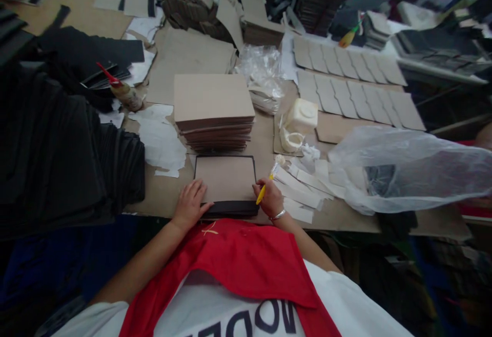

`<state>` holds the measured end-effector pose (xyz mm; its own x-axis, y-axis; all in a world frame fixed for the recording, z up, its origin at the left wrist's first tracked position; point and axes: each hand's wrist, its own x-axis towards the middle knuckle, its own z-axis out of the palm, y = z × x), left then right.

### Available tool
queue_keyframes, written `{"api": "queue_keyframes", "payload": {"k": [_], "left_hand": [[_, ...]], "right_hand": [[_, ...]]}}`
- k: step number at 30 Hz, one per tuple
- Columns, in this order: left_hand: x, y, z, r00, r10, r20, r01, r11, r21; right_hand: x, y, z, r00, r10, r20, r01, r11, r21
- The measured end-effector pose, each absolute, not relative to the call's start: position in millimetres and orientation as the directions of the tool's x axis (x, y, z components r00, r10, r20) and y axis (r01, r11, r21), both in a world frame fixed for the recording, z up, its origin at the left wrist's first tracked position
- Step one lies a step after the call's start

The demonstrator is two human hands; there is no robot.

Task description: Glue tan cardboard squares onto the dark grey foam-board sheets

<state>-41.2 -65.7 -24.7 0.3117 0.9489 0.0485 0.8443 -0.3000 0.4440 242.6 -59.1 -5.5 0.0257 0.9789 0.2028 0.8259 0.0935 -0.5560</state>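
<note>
A beige rectangular panel (228,178) lies on black sheet material, whose dark border (230,208) shows around it and widest along the near edge. My left hand (191,199) rests flat on the panel's left side, fingers stretched out. At the right edge, my right hand (271,197) is closed around a yellow-handled brush (262,193); its pale head points up and away from me. Just beyond the panel rises a tall stack of beige boards (213,99). Pale paper strips (300,188) lie right of my right hand.
Black sheets (69,147) are piled high at the left, near a red-tipped glue bottle (125,92). A cream plastic container (302,117) stands right of the stack. Farther right are a clear plastic bag (415,168) and overlapping rows of beige pieces (361,99).
</note>
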Motion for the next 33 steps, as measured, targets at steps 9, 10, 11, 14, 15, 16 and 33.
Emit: {"api": "queue_keyframes", "payload": {"k": [9,10,11,14,15,16,33], "left_hand": [[-14,-48,-2,0.462,0.887,0.002,0.832,-0.435,0.344],[-11,-47,-4,0.462,0.887,0.002,0.833,-0.435,0.342],[-9,-46,-5,0.459,0.888,0.008,0.835,-0.435,0.338],[-7,-46,-7,0.460,0.887,0.029,0.834,-0.443,0.330],[-7,-46,-7,0.464,0.885,0.029,0.832,-0.447,0.328],[-7,-46,-7,0.468,0.883,0.027,0.832,-0.450,0.325],[-9,-44,-9,0.478,0.877,0.036,0.810,-0.457,0.367]], "right_hand": [[188,11,65,-0.009,0.994,-0.108,0.289,-0.101,-0.952],[174,22,64,-0.042,0.990,-0.135,0.269,-0.119,-0.956],[159,32,60,-0.074,0.986,-0.147,0.267,-0.122,-0.956],[124,52,41,-0.136,0.982,-0.134,0.329,-0.083,-0.941],[118,55,35,-0.142,0.982,-0.121,0.359,-0.063,-0.931],[115,58,30,-0.145,0.984,-0.107,0.391,-0.042,-0.919],[262,10,49,0.197,0.979,-0.059,0.537,-0.158,-0.829]]}}
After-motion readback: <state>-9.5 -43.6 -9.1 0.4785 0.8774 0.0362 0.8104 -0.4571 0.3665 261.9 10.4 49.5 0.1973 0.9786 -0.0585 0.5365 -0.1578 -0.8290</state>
